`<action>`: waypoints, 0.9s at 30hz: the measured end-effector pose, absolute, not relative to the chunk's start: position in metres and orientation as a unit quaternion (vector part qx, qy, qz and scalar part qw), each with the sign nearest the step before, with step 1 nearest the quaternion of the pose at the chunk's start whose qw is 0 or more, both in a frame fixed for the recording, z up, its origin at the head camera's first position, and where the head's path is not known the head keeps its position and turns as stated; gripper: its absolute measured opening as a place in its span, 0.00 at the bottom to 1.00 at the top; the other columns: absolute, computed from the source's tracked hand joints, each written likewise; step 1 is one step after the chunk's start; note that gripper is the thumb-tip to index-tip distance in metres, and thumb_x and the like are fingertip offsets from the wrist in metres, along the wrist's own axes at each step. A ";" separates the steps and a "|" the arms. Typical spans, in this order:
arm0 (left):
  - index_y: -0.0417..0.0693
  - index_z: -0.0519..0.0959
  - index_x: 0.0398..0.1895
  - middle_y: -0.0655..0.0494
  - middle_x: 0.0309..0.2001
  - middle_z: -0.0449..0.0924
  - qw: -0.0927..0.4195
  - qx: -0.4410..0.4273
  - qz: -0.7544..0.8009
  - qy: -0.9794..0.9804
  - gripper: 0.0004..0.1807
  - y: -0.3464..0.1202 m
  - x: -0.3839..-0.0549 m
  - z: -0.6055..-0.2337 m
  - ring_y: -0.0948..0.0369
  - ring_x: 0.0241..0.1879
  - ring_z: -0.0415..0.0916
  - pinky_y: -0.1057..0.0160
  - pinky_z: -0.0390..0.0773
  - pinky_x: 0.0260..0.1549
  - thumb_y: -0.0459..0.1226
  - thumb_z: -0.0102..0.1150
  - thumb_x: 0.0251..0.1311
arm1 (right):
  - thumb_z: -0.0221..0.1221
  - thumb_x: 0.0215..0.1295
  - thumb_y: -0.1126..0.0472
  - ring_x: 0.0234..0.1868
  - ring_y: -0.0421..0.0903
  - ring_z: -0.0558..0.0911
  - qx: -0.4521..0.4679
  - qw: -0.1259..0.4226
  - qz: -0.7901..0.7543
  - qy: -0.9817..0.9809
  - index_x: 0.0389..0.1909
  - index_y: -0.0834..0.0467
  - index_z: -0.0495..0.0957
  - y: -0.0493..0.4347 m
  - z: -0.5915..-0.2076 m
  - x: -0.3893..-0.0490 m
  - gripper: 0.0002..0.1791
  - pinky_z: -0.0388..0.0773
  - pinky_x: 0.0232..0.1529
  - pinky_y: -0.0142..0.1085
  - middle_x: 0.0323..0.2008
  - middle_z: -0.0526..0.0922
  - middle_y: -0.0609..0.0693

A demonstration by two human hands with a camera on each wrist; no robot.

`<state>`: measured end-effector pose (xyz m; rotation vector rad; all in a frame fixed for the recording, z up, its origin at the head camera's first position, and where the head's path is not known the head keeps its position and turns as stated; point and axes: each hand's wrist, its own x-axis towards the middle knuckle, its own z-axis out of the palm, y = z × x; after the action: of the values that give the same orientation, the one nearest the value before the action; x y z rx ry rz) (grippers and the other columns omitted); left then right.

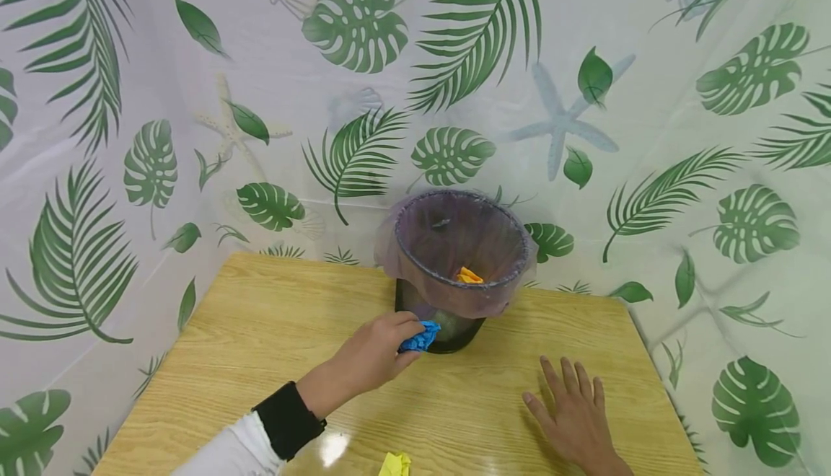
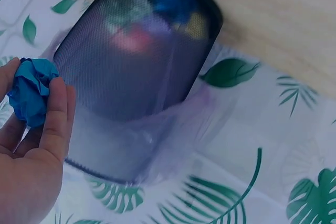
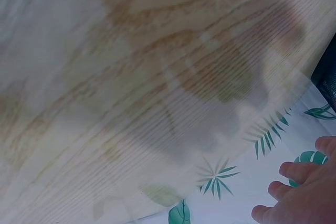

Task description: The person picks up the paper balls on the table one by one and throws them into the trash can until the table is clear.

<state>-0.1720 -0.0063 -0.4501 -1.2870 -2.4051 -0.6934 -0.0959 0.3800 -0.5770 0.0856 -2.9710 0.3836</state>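
Note:
A crumpled blue paper ball [image 2: 32, 92] is pinched between the thumb and fingers of my left hand [image 1: 373, 357], in front of the mesh wastebasket [image 1: 441, 328]. A translucent purple bag [image 1: 457, 296] lines the basket and folds over its rim. Inside lies an orange paper piece [image 1: 469, 275]; in the left wrist view, several coloured pieces show through the mesh near the basket's base. My right hand [image 1: 574, 415] is spread flat, palm down, at the right of the wooden table and holds nothing. A yellow crumpled paper [image 1: 394, 464] lies at the near edge of the head view.
The wooden table [image 1: 286, 303] has its far edge against a white curtain [image 1: 273, 137] printed with green leaves, which also runs along both sides. The basket stands near the back edge, slightly right of the middle.

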 end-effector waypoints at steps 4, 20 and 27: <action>0.39 0.83 0.53 0.47 0.50 0.83 0.196 -0.458 -0.268 -0.824 0.21 -0.006 -0.176 -0.429 0.55 0.48 0.83 0.62 0.85 0.46 0.35 0.76 0.57 | 0.52 0.75 0.37 0.74 0.77 0.51 0.030 0.074 0.129 -0.988 0.79 0.57 0.60 0.381 -0.577 -0.096 0.41 0.39 0.68 0.78 0.75 0.57 0.74; 0.36 0.83 0.53 0.44 0.52 0.84 0.242 -0.478 -0.320 -0.782 0.21 0.007 -0.193 -0.381 0.52 0.52 0.83 0.60 0.84 0.52 0.34 0.76 0.58 | 0.50 0.75 0.34 0.74 0.77 0.52 0.029 0.082 0.132 -0.987 0.78 0.58 0.61 0.380 -0.578 -0.094 0.42 0.41 0.68 0.77 0.74 0.58 0.74; 0.36 0.83 0.53 0.45 0.52 0.84 0.248 -0.475 -0.318 -0.782 0.19 0.017 -0.210 -0.362 0.52 0.51 0.83 0.59 0.83 0.53 0.34 0.74 0.60 | 0.52 0.75 0.36 0.74 0.77 0.52 0.027 0.083 0.134 -0.987 0.78 0.57 0.60 0.380 -0.578 -0.093 0.41 0.39 0.69 0.77 0.74 0.57 0.74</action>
<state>-0.2098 0.0173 -0.3624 -1.2948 -2.1305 -0.8674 -0.0929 0.3796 -0.5782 0.0819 -2.9479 0.4010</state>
